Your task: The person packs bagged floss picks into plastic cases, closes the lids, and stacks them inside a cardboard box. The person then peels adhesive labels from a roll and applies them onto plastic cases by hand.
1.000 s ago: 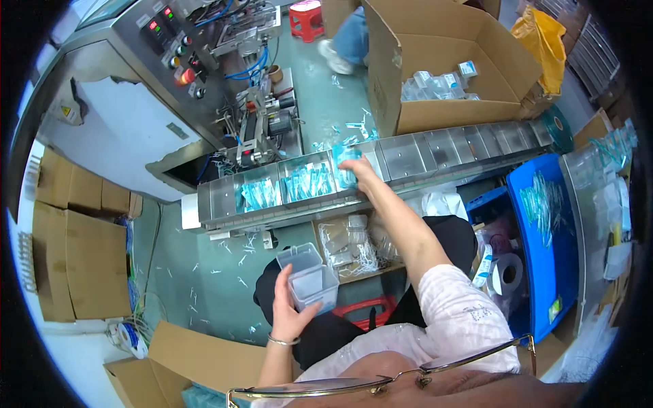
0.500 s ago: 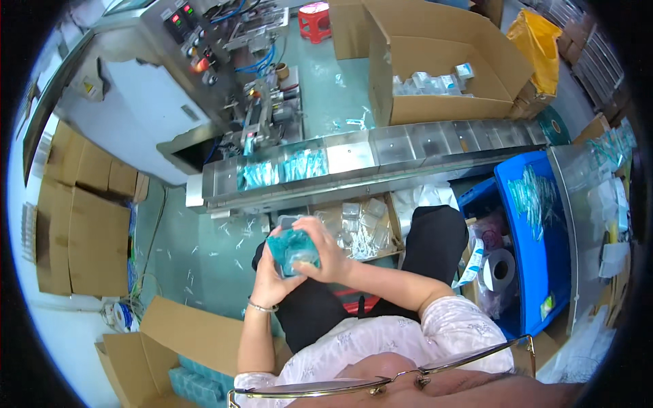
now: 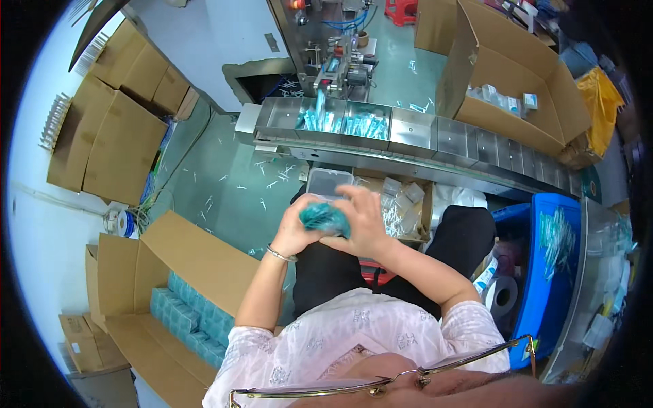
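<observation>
In front of my lap, my left hand (image 3: 300, 228) is closed round a bundle of teal plastic packets (image 3: 324, 218), its surface shiny and a little blurred. My right hand (image 3: 364, 216) is on the other side, its fingers spread and raised, with the thumb against the bundle's lower edge. Whether a clear box surrounds the packets cannot be made out. Just beyond my hands is a clear plastic container (image 3: 330, 181), partly covered by my fingers. Teal packets (image 3: 367, 126) lie in the metal compartments of the conveyor (image 3: 413, 130) ahead.
A carton (image 3: 391, 238) with clear boxes and small white pieces lies beyond my knees. At left, an open carton (image 3: 156, 333) holds teal blocks (image 3: 178, 311). A blue bin (image 3: 544, 272) stands at right; a big carton (image 3: 507, 124) sits behind the conveyor. White pieces litter the floor.
My view has swung left and down. The teal bundle has tilted between my hands, and my right fingers have lifted and spread. More of the clear container shows beyond them.
</observation>
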The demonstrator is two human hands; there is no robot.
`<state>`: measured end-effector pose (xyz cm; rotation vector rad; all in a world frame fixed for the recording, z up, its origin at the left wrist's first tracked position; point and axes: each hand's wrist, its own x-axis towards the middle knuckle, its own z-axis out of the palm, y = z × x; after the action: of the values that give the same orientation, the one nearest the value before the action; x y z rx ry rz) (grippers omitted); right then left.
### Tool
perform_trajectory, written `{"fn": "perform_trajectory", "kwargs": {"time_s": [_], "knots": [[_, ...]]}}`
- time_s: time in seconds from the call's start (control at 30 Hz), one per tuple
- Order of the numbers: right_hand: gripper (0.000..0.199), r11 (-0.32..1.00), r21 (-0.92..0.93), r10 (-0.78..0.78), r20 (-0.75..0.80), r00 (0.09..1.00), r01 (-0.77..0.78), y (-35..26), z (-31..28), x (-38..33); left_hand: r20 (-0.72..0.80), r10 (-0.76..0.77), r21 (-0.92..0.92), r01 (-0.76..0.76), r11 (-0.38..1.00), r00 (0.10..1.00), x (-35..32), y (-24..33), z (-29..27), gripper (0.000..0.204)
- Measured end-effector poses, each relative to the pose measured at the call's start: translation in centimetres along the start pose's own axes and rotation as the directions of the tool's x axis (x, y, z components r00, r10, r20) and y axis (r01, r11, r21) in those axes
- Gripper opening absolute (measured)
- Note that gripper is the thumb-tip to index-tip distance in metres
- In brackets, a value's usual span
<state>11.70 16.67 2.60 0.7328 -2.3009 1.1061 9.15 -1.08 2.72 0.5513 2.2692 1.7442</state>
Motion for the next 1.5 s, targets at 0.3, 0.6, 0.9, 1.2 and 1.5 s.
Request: {"fn": "perform_trajectory", "kwargs": {"time_s": [0.3, 0.6, 0.9, 1.2, 1.5], "knots": [[0.057, 0.968, 0.02, -0.248, 0.232, 0.941, 0.25, -1.7, -0.1, 2.0, -0.176, 0.099, 0.182, -0.066, 0.981, 0.979, -2.0, -0.4, -0.4, 0.061], [0.05, 0.977, 0.063, -0.213, 0.301, 0.93, 0.203, -0.6, 2.6, 1.2, -0.151, 0.172, -0.257, -0.207, 0.944, 0.973, -4.4, -1.7, -1.4, 0.084], [0.077, 0.868, 0.33, 0.358, 0.1, 0.929, -0.37, -2.1, 3.6, 0.5, -0.281, 0.125, 0.116, -0.096, 0.989, 0.952, -5.2, 1.2, -3.5, 0.075], [0.08, 0.869, 0.345, 0.29, 0.225, 0.93, -0.354, -3.7, 4.5, 0.1, 0.344, 0.073, 0.579, -0.273, 0.768, 0.936, -4.4, 6.1, -4.2, 0.091], [0.09, 0.896, 0.369, 0.073, 0.426, 0.902, -0.246, -1.0, 4.0, -0.7, 0.159, -0.007, 0.742, -0.115, 0.661, 0.987, -5.7, 2.3, -4.9, 0.084]]}}
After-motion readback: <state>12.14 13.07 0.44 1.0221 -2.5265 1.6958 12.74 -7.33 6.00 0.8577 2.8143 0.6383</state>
